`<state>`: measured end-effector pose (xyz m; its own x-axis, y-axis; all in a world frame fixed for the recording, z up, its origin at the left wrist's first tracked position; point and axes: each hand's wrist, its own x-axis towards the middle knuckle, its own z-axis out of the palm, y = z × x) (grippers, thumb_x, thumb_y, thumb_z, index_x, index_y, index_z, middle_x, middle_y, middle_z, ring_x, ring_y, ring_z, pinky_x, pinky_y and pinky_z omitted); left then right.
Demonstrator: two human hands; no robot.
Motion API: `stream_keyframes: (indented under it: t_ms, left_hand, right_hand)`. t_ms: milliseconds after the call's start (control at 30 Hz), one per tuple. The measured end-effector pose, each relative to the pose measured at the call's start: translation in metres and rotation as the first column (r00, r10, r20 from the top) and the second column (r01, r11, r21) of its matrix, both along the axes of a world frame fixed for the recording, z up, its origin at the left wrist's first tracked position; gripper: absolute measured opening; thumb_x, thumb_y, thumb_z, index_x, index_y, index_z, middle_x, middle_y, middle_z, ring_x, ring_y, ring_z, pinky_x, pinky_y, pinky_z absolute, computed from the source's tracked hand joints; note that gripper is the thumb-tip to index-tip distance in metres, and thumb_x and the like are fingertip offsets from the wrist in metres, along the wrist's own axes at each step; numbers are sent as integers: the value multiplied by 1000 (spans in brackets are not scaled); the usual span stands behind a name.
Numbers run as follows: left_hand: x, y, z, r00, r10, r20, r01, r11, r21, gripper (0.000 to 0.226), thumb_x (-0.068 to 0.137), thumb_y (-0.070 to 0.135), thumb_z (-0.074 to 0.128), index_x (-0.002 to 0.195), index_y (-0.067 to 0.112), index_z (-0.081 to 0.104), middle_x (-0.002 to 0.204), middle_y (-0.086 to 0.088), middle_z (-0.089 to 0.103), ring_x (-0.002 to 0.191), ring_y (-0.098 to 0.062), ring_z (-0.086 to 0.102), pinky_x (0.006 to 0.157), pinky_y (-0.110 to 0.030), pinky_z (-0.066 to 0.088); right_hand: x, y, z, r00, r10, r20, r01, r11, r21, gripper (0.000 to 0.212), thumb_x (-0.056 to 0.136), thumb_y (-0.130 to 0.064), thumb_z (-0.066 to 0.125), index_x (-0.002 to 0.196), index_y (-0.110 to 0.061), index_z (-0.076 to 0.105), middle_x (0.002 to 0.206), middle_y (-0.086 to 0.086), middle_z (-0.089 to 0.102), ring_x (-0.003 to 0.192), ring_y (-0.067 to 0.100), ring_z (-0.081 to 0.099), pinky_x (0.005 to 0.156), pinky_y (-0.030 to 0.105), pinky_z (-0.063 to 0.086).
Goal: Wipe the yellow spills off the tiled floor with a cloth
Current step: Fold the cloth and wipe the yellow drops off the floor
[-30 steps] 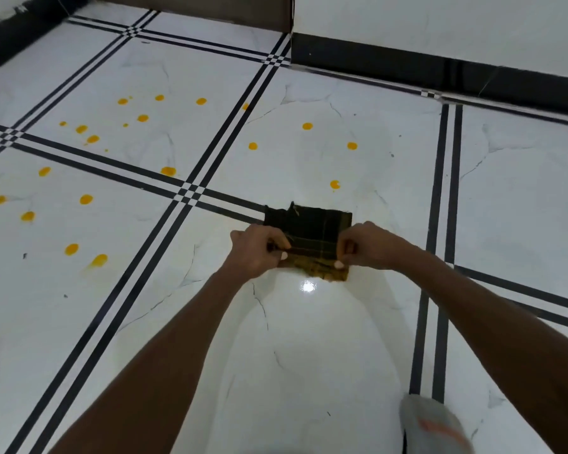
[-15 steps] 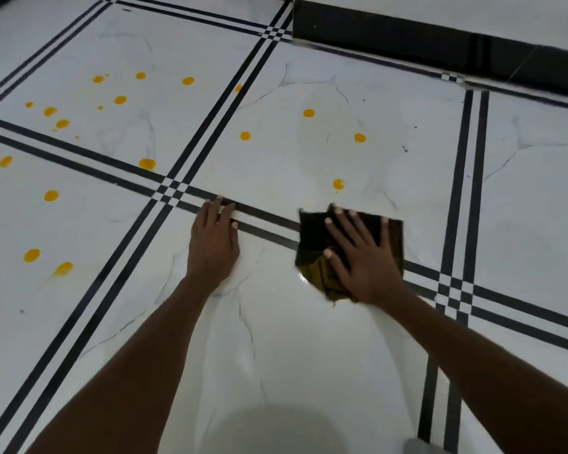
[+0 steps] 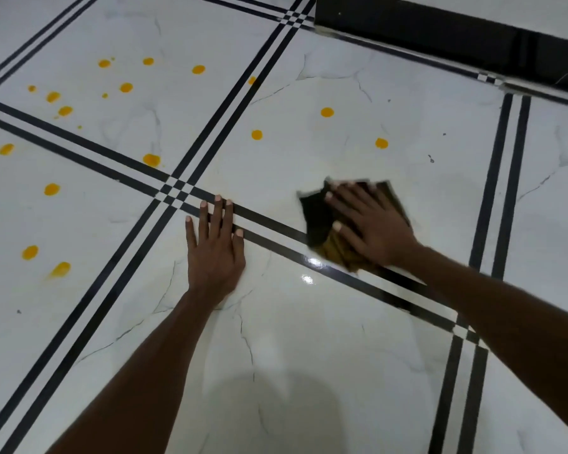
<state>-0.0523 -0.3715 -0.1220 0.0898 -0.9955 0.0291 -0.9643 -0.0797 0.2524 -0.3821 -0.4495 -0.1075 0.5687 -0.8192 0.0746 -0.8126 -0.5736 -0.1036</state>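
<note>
A dark folded cloth [image 3: 315, 217] with a yellow-stained lower edge lies on the white tiled floor [image 3: 276, 322]. My right hand [image 3: 371, 227] presses flat on it with fingers spread, blurred by motion. My left hand [image 3: 215, 250] rests flat and open on the floor to the cloth's left, fingertips at a black tile stripe. Three yellow spills lie just beyond the cloth: one [image 3: 381, 143] ahead, one [image 3: 327, 112] farther back, one [image 3: 257, 135] to the left. Several more yellow spills [image 3: 51, 189] dot the tiles at far left.
Black double stripes [image 3: 177, 191] cross the floor between tiles. A black skirting and wall base [image 3: 440, 34] runs along the upper right. A shadow falls on the tile near the bottom edge.
My right hand has pushed the cloth forward over the nearest yellow spot, which no longer shows. One second ago both hands held the cloth; my left hand then moved to the floor and stays there.
</note>
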Motion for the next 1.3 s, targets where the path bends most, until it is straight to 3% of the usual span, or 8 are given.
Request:
stream_keyframes:
  t_ms: [133, 267, 400, 567, 700, 900, 1133, 1300]
  left_hand:
    - [-2, 2, -2, 1000, 3, 17, -2, 1000, -6, 63, 109, 41, 16, 167, 20, 9, 176, -2, 5, 163, -23, -2, 131, -54, 4]
    - [1, 0, -3, 1000, -5, 25, 5, 1000, -7, 62, 109, 39, 19, 167, 20, 8, 176, -3, 3, 163, -22, -4, 132, -53, 3]
    - [2, -1, 3, 999, -18, 35, 17, 999, 35, 63, 109, 38, 20, 167, 18, 8, 176, -3, 2, 163, -22, -4, 131, -55, 5]
    - [-4, -12, 26, 999, 24, 43, -29, 993, 115, 59, 108, 37, 27, 161, 11, 32, 170, -13, 29, 157, -36, 24, 127, -57, 20]
    - [2, -60, 32, 998, 25, 55, -27, 999, 25, 50, 107, 35, 30, 141, 3, 49, 147, -19, 51, 133, -41, 47, 115, -53, 38]
    - [20, -144, 4, 1000, 5, -2, -5, 999, -45, 64, 109, 36, 27, 163, 3, 23, 173, -17, 18, 161, -35, 13, 132, -51, 11]
    - [17, -145, 5, 1000, 29, 2, -29, 1000, 0, 64, 110, 37, 21, 165, 6, 14, 175, -13, 9, 163, -29, 6, 131, -50, 13]
    - [19, -146, 2, 999, 54, 0, -54, 998, -32, 62, 111, 35, 24, 166, 7, 16, 175, -11, 11, 163, -27, 6, 133, -45, 9]
  right_hand:
    - [62, -88, -1, 917, -390, 85, 387, 921, 45, 65, 108, -54, 21, 165, -23, 30, 173, 6, 26, 161, 33, 22, 130, 58, 9]
    - [134, -59, -3, 997, -45, 63, 47, 999, -26, 61, 110, -51, 25, 164, -25, 31, 174, 4, 26, 161, 30, 22, 131, 57, 10]
    - [79, -4, -2, 987, 155, 33, -155, 988, -10, 60, 110, -53, 31, 166, -28, 27, 175, -2, 18, 164, 22, 14, 132, 54, 11]
    - [16, -59, 8, 977, -201, 65, 198, 979, 52, 59, 110, -50, 32, 165, -28, 30, 174, 0, 25, 162, 25, 22, 128, 58, 19]
    - [45, -118, 6, 958, -279, 61, 274, 959, 76, 61, 110, -50, 28, 165, -24, 28, 174, 4, 24, 162, 29, 20, 130, 59, 13]
    - [131, -185, 3, 984, -157, 88, 149, 985, 89, 73, 105, -57, 12, 167, -21, 23, 176, 7, 17, 164, 31, 11, 132, 58, 5]
    - [81, -99, 7, 981, 192, 2, -192, 981, 38, 60, 112, -46, 31, 167, -24, 21, 176, 0, 14, 164, 25, 9, 131, 56, 12]
    - [63, -162, 5, 992, -117, 55, 116, 993, 19, 60, 110, -48, 33, 166, -27, 25, 174, 2, 23, 162, 27, 20, 128, 61, 18]
